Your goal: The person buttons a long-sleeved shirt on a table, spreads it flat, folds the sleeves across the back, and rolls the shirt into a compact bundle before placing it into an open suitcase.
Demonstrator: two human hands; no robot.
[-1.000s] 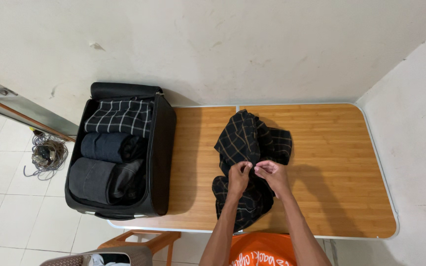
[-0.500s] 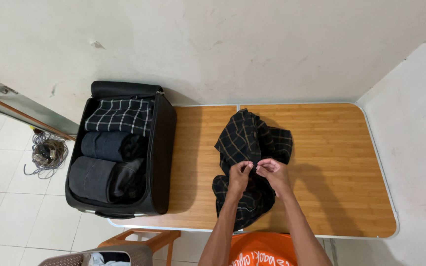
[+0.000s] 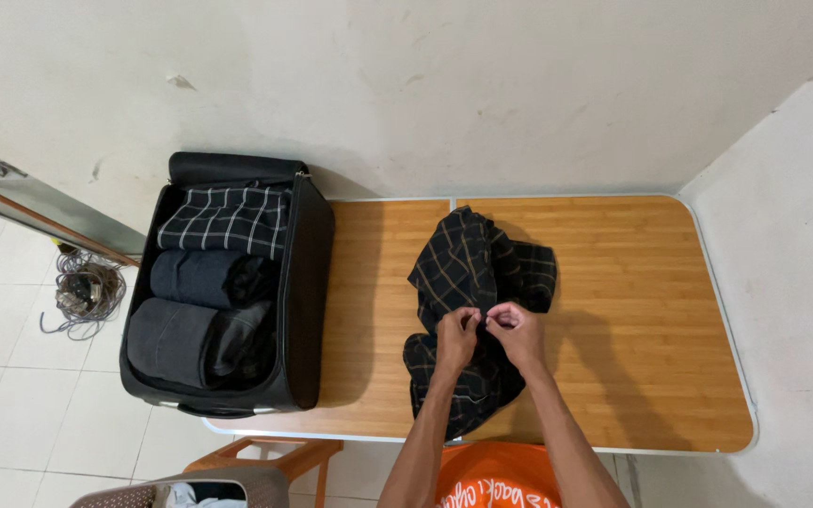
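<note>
A crumpled black garment with a thin tan check lay bunched on the wooden folding table with a pale metal rim, roughly at the table's middle and reaching to its near edge. The left hand and the right hand rested on the garment's lower half, close together, fingertips nearly meeting. Each hand had its fingers curled inward and pinched a small fold of the cloth between thumb and forefinger (what lay within the pinch itself was too small to make out). Both forearms rose from the table's near edge, above an orange shirt.

Left of the table, touching its left end, stood an open black soft-sided suitcase. Inside it lay three rolled garments in a row: a black-and-white checked roll farthest from the table's near edge, a dark navy roll in the middle, and a charcoal grey roll nearest. Further left of the table, on the white tiled floor, lay a coil of grey cable. Below the table's near left corner showed a wooden stool frame.
</note>
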